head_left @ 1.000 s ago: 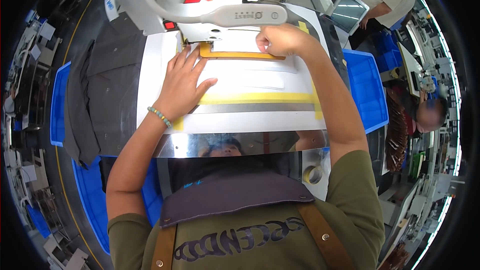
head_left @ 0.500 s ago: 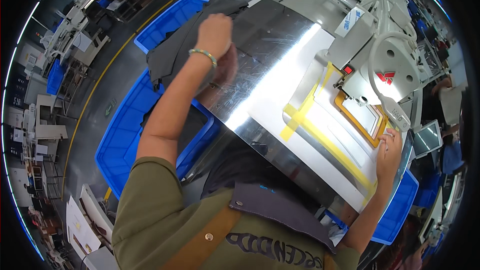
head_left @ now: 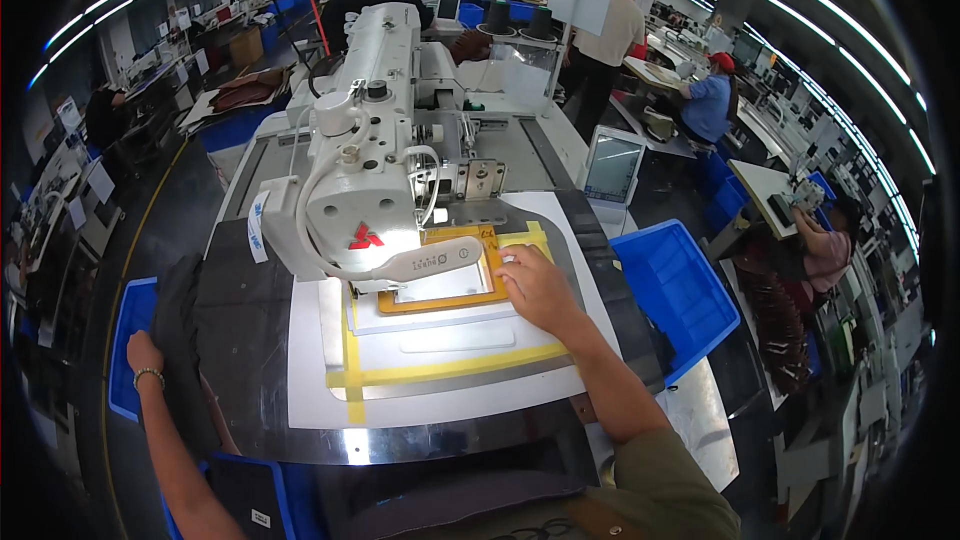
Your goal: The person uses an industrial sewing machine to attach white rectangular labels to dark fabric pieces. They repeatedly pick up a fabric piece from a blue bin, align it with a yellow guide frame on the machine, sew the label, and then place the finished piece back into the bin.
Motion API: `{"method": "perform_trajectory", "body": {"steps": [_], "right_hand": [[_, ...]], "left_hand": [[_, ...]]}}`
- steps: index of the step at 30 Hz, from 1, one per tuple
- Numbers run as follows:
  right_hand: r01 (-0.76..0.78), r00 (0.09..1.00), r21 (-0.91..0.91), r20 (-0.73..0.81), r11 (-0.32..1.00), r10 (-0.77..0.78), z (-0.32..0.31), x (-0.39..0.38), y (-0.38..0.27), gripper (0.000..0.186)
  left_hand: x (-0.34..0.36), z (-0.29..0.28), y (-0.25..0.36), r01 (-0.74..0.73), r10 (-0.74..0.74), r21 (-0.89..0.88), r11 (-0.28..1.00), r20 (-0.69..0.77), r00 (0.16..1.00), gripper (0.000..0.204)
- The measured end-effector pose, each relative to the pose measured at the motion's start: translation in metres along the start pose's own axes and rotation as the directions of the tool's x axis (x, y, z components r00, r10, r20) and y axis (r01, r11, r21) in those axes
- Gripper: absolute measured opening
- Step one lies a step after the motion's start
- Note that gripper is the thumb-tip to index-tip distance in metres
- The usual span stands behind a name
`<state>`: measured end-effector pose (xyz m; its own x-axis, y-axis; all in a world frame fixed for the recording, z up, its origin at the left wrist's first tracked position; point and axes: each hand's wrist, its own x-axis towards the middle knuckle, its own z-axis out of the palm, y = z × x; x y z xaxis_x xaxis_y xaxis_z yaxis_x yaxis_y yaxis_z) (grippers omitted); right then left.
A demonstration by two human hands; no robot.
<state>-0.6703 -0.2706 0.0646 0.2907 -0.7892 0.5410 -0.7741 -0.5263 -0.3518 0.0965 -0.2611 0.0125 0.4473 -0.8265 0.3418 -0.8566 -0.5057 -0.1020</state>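
My right hand [head_left: 541,292] is at the right edge of a yellow frame [head_left: 440,306], its fingers curled onto it. The frame lies flat under the head of a white sewing machine [head_left: 365,195], around a pale window. Beneath it is a white sheet [head_left: 400,410] with yellow tape [head_left: 460,371] along its cut-out. Far to the left, my left hand [head_left: 145,352] is closed beside dark fabric [head_left: 178,340] draped over the table's left edge. What its fingers hold, if anything, is hidden.
A blue bin [head_left: 680,290] stands right of the table, another blue bin [head_left: 130,315] at the left. A third bin [head_left: 285,500] with dark fabric is at the near left. A tablet-like screen [head_left: 612,165] stands behind right. Other people work at the back and right.
My view has swung up and to the right. My left hand has moved from above the dark fabric to its outer left side. The right hand stays at the yellow frame.
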Motion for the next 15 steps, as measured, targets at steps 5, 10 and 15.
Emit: {"method": "perform_trajectory", "body": {"steps": [5, 10, 15], "right_hand": [[0.054, 0.998, 0.001, -0.018, 0.999, -0.054, -0.009, 0.0, -0.01, 0.01], [0.218, 0.949, 0.018, 0.23, 0.976, -0.216, -0.027, 0.012, -0.058, 0.016], [0.46, 0.845, 0.082, 0.265, 0.884, -0.464, 0.01, 0.018, -0.118, 0.019]], "left_hand": [[0.004, -0.017, -0.002, 0.256, -0.271, -0.248, 0.934, -0.026, 0.962, 0.029], [-0.034, -0.111, 0.068, -0.148, -0.058, -0.427, 0.892, -0.433, 0.899, 0.044], [-0.103, -0.16, 0.185, -0.6, 0.458, -0.416, 0.683, -0.395, 0.796, 0.04]]}}
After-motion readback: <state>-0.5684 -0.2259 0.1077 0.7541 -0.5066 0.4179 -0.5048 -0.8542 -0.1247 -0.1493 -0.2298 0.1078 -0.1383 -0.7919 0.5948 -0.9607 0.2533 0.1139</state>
